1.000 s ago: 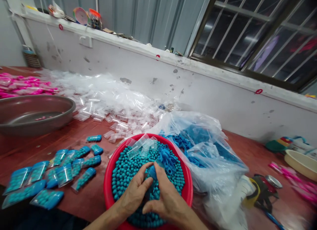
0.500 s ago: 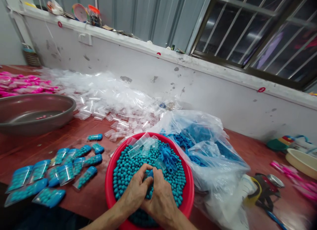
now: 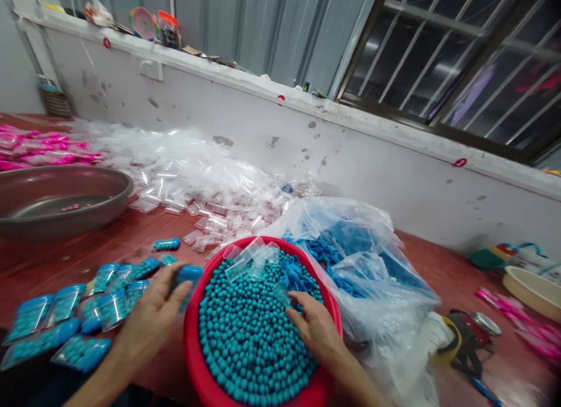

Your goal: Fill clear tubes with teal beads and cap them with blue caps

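Note:
A red bowl (image 3: 191, 337) full of turquoise beads (image 3: 249, 337) stands in front of me. My left hand (image 3: 160, 307) is left of its rim, closed on a small blue-capped container (image 3: 191, 273) whose lower part my fingers hide. Over the right side of the beads, my right hand (image 3: 318, 325) pinches the edge of a clear plastic case (image 3: 283, 294). Several clear cases (image 3: 258, 258) and a heap of blue caps (image 3: 300, 278) lie on the beads. Filled blue-capped containers (image 3: 114, 307) are spread on the table to the left.
A clear bag (image 3: 363, 261) of blue caps sits against the bowl's right side. Loose clear cases (image 3: 219, 217) are piled behind it. A grey basin (image 3: 118, 190) stands at the left, with pink pieces (image 3: 44, 147) beyond. A cream bowl (image 3: 526, 287) stands far right.
My hands were together over the beads around a blue-capped piece. They have parted: the left carried the container left past the rim, the right moved right to a clear case.

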Demonstrator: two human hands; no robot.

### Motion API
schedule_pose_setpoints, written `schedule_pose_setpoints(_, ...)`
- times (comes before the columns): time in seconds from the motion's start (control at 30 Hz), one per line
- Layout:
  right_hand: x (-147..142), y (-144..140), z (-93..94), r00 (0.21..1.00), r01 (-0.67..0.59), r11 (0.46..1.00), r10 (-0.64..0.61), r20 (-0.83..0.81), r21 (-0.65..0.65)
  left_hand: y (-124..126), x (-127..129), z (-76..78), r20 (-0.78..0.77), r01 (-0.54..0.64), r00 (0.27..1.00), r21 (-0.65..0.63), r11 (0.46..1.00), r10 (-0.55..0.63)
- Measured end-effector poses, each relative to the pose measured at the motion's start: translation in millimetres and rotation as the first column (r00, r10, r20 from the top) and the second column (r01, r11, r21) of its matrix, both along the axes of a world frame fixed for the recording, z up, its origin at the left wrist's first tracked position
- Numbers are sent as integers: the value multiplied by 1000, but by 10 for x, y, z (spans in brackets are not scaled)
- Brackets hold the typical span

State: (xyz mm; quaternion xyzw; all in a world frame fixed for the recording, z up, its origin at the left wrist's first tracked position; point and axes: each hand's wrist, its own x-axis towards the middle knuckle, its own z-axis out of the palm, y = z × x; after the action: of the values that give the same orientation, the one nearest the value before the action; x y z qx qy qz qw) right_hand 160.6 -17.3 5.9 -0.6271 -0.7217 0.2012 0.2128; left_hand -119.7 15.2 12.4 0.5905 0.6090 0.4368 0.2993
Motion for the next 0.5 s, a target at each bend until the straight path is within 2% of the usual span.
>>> schedule_pose_setpoints(0.07, 29, 115, -1, 969, -17, 1000, 12, 247, 21, 67, -247, 13, -267, -142, 948, 131, 981, 173)
schedule_pose_setpoints(0.13, -17, 219, -33, 894, -34, 999, 33, 447, -6, 78, -305, -4, -397, -171, 875, 278, 945, 275)
schedule_pose_setpoints(0.2, -90, 297, -82, 821, -48, 999, 54, 569, -26, 41, -172, -55, -443, -54, 867, 375, 926, 229)
schedule_pose_setpoints(0.27, -131, 337, -120, 791, -62, 998, 64, 608, -25, -15, 89, -125, -491, 156, 869, 399, 904, 66)
schedule_pose_setpoints(0.37, -92, 319, -122, 851, -102, 995, 99, 515, -23, -77, 527, -202, -599, 398, 789, 328, 856, -137)
schedule_pose_setpoints(0.43, -45, 276, -105, 932, -161, 987, 162, 325, -29, -90, 750, -207, -650, 486, 721, 230, 843, -238)
schedule_pose_setpoints(0.5, -34, 238, -108, 973, -218, 972, 223, 61, -83, -76, 889, -186, -668, 530, 666, 112, 840, -331)
